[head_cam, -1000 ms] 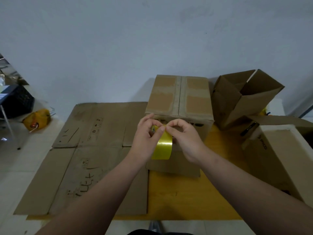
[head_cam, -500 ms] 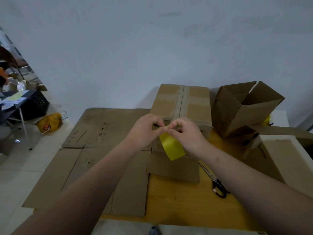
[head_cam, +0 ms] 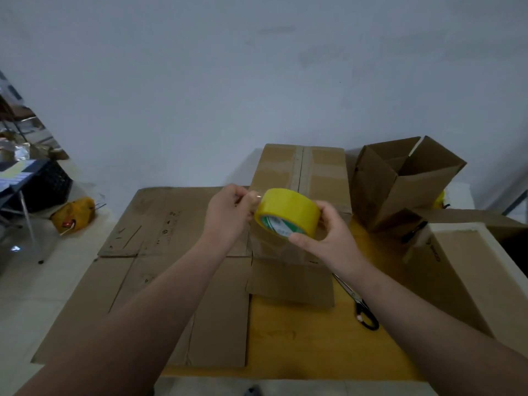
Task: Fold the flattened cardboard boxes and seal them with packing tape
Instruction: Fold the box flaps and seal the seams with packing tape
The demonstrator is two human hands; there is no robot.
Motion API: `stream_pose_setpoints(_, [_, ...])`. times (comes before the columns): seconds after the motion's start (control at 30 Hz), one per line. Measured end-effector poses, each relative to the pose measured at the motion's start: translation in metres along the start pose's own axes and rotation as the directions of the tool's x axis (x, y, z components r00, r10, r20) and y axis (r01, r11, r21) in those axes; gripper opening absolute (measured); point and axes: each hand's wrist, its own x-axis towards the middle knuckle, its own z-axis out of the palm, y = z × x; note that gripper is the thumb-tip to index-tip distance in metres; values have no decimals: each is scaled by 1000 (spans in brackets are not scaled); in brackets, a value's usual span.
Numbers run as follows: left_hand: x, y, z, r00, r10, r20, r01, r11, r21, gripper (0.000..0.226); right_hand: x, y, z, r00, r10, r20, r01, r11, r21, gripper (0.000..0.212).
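Green print on the tape roll (head_cam: 287,214) and marks on the flattened cardboard (head_cam: 160,230) are illegible.

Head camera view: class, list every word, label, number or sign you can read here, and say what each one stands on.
No text here can be read as words.
Yellow packing tape roll: green and white label on its core, too blurred to read.
Flattened cardboard box: dark printed symbols and marks, too small to read.
Cardboard box at the right: dark print on its side, blurred.
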Motion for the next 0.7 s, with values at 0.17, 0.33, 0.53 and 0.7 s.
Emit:
stream_pose_setpoints(0.17, [11,-4,6,990,-132,55,142,955,-259,13,15,2,10,974,-57,-217,60,998,4,47])
stream_pose_setpoints(0.33, [27,-14,2,966,-191,171,240,911,-336,15,34,-3,22,945,-103,-309,112,994,9,51])
stream_pose_setpoints(0.53, [52,-28,-7,954,-186,235,223,964,-145,23,53,-16,29,953,-101,-287,77,993,-93,51])
stream_pose_setpoints(0.7, [64,-32,-8,950,-170,261,197,977,-78,21,62,-24,31,969,-38,-245,12,994,-109,53])
